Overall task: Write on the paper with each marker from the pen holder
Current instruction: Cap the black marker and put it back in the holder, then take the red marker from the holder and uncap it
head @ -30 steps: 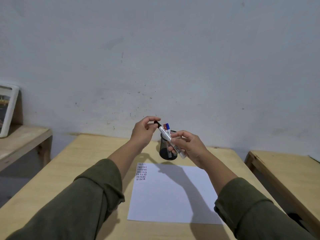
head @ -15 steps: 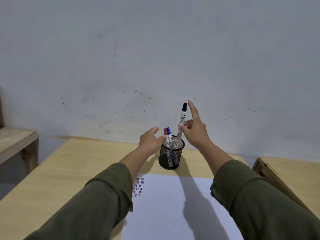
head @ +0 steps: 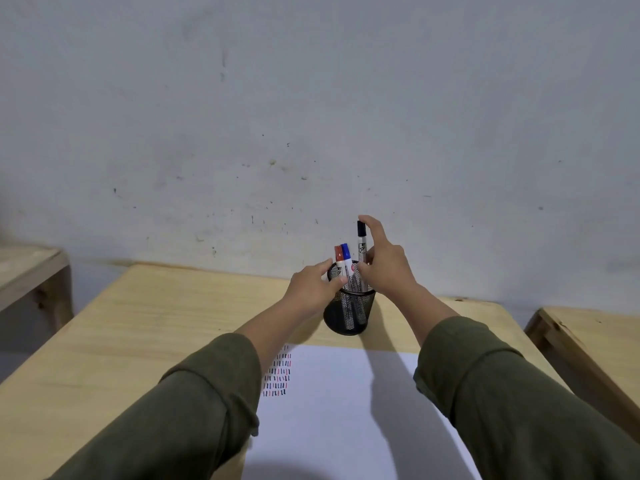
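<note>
Pinching black marker (head: 362, 247) upright in pen holder (head: 348, 317)

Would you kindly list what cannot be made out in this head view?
Head view:
- Lower barrel of black-capped marker: behind right hand and pen holder mesh.
- Print on marker labels: too small.
- Near edge of paper: cut off at frame bottom.
- Its left edge: under left sleeve.

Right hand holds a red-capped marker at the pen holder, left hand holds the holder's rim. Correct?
Wrong cap colour: the head view shows the marker in the right hand is black-capped; the red-capped marker stands in the pen holder. The left hand does hold the rim.
</note>
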Action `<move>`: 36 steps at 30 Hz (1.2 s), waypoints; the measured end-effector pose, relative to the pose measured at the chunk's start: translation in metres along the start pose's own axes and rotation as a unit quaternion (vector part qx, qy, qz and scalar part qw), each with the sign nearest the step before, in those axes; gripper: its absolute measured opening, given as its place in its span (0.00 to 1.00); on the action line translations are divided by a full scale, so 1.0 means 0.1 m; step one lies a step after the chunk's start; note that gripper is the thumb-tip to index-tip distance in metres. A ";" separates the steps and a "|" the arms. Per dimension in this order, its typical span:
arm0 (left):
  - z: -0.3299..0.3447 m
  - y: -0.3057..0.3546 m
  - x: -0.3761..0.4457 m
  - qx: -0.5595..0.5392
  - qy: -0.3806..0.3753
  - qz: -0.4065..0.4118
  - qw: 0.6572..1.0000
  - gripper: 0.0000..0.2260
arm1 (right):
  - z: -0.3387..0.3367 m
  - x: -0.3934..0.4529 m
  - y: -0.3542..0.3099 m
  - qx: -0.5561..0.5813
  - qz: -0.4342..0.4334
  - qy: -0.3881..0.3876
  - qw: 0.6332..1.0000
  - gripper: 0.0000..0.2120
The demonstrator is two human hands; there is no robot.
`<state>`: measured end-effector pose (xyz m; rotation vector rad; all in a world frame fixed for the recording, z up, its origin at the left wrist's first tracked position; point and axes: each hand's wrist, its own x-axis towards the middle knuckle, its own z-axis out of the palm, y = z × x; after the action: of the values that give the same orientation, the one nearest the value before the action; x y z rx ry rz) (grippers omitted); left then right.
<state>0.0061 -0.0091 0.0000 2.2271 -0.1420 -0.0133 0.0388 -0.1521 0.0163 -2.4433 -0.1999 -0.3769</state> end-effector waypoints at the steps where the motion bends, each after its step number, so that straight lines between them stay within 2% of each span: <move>1: 0.01 0.00 -0.01 -0.007 0.001 0.000 1.000 0.23 | 0.00 0.01 0.01 -0.001 0.000 -0.003 1.000 0.35; 9: 0.03 -0.01 -0.01 -0.013 0.007 -0.012 1.000 0.25 | 0.06 0.04 0.04 -0.034 -0.005 -0.024 0.999 0.28; 14: 0.02 0.01 -0.04 -0.017 0.013 -0.001 1.000 0.22 | 0.12 0.07 0.08 -0.062 -0.010 -0.018 0.998 0.27; 20: 0.03 0.02 -0.07 -0.037 0.020 -0.014 0.999 0.22 | 0.15 0.02 0.06 -0.019 -0.047 0.001 0.999 0.26; 25: 0.02 0.06 -0.10 -0.048 0.029 -0.016 0.998 0.18 | 0.14 0.01 0.05 -0.109 -0.089 -0.025 0.990 0.22; 28: 0.03 0.05 -0.09 -0.058 0.031 -0.017 0.998 0.18 | 0.12 0.00 0.04 -0.146 -0.096 0.001 0.985 0.18; 31: 0.05 0.03 -0.08 -0.067 0.038 -0.013 0.997 0.18 | 0.09 -0.02 0.03 -0.121 -0.090 0.026 0.988 0.16; 36: 0.08 -0.03 -0.06 -0.096 0.041 -0.019 0.994 0.20 | 0.09 -0.17 0.02 0.033 -0.072 -0.007 0.997 0.14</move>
<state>0.0003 -0.0128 -0.0071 2.0344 -0.0521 0.0423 0.0256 -0.1492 0.0032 -2.3731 -0.3901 -0.4085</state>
